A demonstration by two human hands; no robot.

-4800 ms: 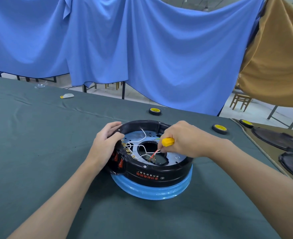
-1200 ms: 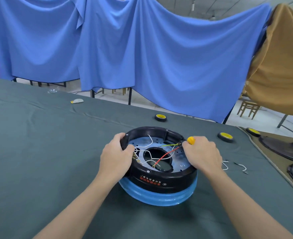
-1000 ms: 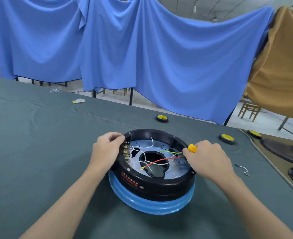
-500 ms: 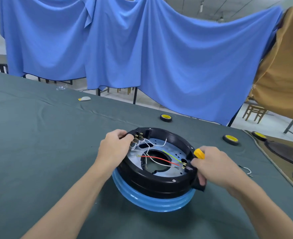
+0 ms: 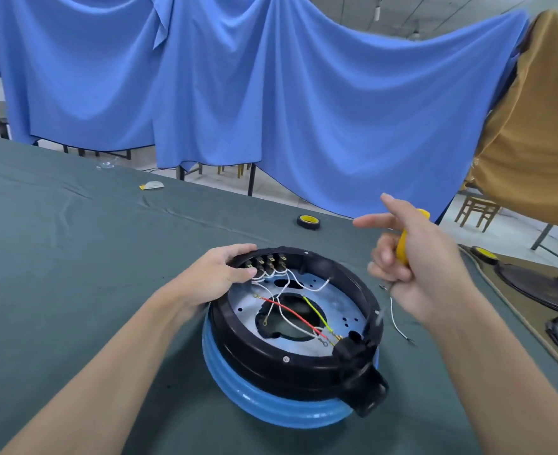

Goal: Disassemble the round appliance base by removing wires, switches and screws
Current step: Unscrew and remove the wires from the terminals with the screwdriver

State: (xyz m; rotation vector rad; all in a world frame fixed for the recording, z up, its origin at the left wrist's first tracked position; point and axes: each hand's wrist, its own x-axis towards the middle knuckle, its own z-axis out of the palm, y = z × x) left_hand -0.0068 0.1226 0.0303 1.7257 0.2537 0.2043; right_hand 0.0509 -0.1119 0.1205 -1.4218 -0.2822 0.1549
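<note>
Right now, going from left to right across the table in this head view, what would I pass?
small white-and-yellow scrap → left hand gripping the rim → round appliance base → right hand holding a yellow-handled screwdriver → dark round plates

Both arms bare here: left forearm [image 5: 107, 359] and right forearm [image 5: 500, 372] uncovered all the way down to the left hand [image 5: 215, 279] and right hand [image 5: 428, 274].
</note>
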